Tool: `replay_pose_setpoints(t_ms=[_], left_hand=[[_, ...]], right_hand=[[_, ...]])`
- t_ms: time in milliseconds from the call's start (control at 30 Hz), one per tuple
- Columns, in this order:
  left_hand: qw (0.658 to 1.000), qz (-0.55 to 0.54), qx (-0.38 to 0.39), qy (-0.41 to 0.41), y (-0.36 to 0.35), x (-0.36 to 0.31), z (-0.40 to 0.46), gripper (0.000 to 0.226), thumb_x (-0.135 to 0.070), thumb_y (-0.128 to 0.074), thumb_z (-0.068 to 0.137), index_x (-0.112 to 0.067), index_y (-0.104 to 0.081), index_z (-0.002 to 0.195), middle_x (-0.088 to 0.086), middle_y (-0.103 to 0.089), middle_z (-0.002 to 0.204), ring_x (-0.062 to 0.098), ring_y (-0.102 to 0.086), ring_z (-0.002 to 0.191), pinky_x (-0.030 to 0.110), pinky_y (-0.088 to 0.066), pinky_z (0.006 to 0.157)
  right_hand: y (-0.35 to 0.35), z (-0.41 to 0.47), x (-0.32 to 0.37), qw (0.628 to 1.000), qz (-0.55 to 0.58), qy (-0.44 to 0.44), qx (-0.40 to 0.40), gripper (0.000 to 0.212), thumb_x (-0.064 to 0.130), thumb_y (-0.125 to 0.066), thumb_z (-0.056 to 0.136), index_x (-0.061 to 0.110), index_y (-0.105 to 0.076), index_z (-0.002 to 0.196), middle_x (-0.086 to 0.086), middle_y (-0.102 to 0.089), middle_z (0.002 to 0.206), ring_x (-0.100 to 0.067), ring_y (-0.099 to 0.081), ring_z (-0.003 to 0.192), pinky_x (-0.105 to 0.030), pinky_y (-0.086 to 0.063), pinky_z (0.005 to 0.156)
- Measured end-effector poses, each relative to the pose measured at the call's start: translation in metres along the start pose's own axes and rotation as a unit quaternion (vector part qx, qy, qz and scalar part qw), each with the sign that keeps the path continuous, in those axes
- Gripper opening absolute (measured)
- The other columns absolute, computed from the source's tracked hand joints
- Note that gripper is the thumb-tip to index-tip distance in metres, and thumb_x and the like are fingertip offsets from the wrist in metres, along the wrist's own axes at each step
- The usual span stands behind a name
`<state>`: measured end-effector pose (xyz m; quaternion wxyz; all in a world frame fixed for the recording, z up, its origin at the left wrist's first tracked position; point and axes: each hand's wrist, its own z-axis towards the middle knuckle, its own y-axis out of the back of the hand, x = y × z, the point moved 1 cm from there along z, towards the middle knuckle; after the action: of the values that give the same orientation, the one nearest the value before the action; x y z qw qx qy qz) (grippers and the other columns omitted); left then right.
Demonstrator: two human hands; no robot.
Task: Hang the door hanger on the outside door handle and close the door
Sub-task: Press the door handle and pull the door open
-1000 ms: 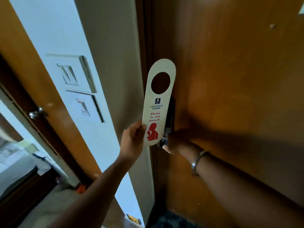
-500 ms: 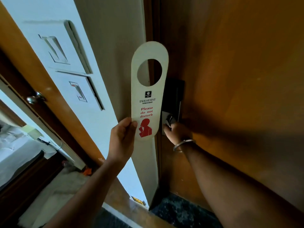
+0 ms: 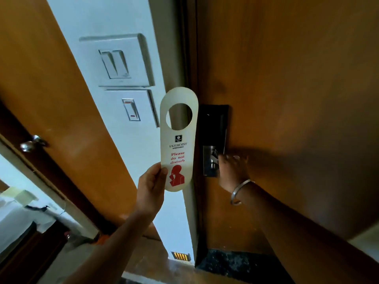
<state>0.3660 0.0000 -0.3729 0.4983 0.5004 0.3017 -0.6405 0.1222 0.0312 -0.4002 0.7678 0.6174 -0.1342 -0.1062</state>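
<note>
At door edge, left hand (image 3: pixel 150 186) raising door hanger (image 3: pixel 178 140) (upright), right hand (image 3: pixel 232 171) gripping handle (image 3: pixel 212 159)

One door hanger (image 3: pixel 178 140), two hands (image 3: pixel 150 187) (image 3: pixel 232 171), two switch plates (image 3: pixel 117 60) (image 3: pixel 131 107), one bangle (image 3: pixel 240 191).

At centre frame the left hand (image 3: pixel 152 188) pinches the lower left edge of a white card door hanger (image 3: pixel 178 140), held upright, printed "Please do not disturb" in red above a red figure; its round hole is uppermost. To the right, the right hand (image 3: pixel 232 171), a metal bangle (image 3: pixel 240 191) on its wrist, is closed on the metal door handle (image 3: pixel 212 160) below a black lock plate (image 3: pixel 215 124) on the brown wooden door (image 3: pixel 297 78). White wall switches (image 3: pixel 121 78) occupy the upper left.
</note>
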Motion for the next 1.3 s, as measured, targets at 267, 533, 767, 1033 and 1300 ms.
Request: replay_pose_setpoints(t_ms=[267,533,767,1033,1300], left_hand=[[0.993,-0.044,0.111,-0.002,0.051,0.015,-0.022,0.032,-0.04,-0.05,0.093,-0.024,-0.061,0.119,-0.009,-0.069,0.114,0.015,-0.069,0.102,0.022,-0.061,0.076],[0.982,-0.061,0.177,-0.004,0.075,0.017,-0.05,0.032,-0.032,-0.05,0.098,-0.014,-0.057,0.124,-0.002,-0.067,0.118,0.02,-0.068,0.103,0.024,-0.061,0.08],[0.979,-0.03,0.202,-0.002,0.06,0.02,-0.08,0.02,-0.023,-0.047,0.104,-0.015,-0.052,0.122,0.005,-0.065,0.121,0.022,-0.067,0.103,0.033,-0.062,0.08],[0.961,-0.052,0.273,0.017,0.012,0.023,-0.109,0.017,-0.021,-0.041,0.106,-0.018,-0.051,0.12,0.005,-0.068,0.113,0.02,-0.07,0.096,0.025,-0.061,0.067],[0.927,-0.043,0.372,0.025,-0.047,0.005,-0.139,0.025,-0.02,-0.037,0.106,-0.038,-0.053,0.106,-0.001,-0.073,0.097,0.009,-0.074,0.076,0.025,-0.059,0.054]], right_hand=[[0.017,-0.091,0.053,0.986,-0.056,-0.156,-0.01,0.054,0.012,-0.053,0.082,0.006,-0.05,0.135,-0.015,-0.056,0.134,-0.034,-0.05,0.127,-0.044,-0.036,0.114],[0.042,-0.187,0.086,0.966,-0.015,-0.257,-0.018,0.056,0.007,-0.052,0.084,0.008,-0.048,0.139,-0.01,-0.051,0.142,-0.032,-0.039,0.14,-0.042,-0.038,0.114],[0.066,-0.276,0.099,0.936,0.044,-0.349,-0.025,0.065,0.005,-0.055,0.086,0.018,-0.039,0.148,-0.01,-0.02,0.164,-0.033,-0.009,0.153,-0.047,-0.027,0.12],[0.181,-0.318,0.128,0.86,0.21,-0.36,-0.294,0.061,0.013,-0.06,0.093,0.019,-0.036,0.149,0.0,-0.047,0.149,-0.005,-0.045,0.129,-0.007,-0.039,0.097],[0.323,-0.343,0.12,0.771,0.245,-0.332,-0.485,0.078,0.009,-0.058,0.09,0.007,-0.018,0.156,-0.012,-0.03,0.16,-0.02,-0.035,0.144,-0.037,-0.031,0.12]])
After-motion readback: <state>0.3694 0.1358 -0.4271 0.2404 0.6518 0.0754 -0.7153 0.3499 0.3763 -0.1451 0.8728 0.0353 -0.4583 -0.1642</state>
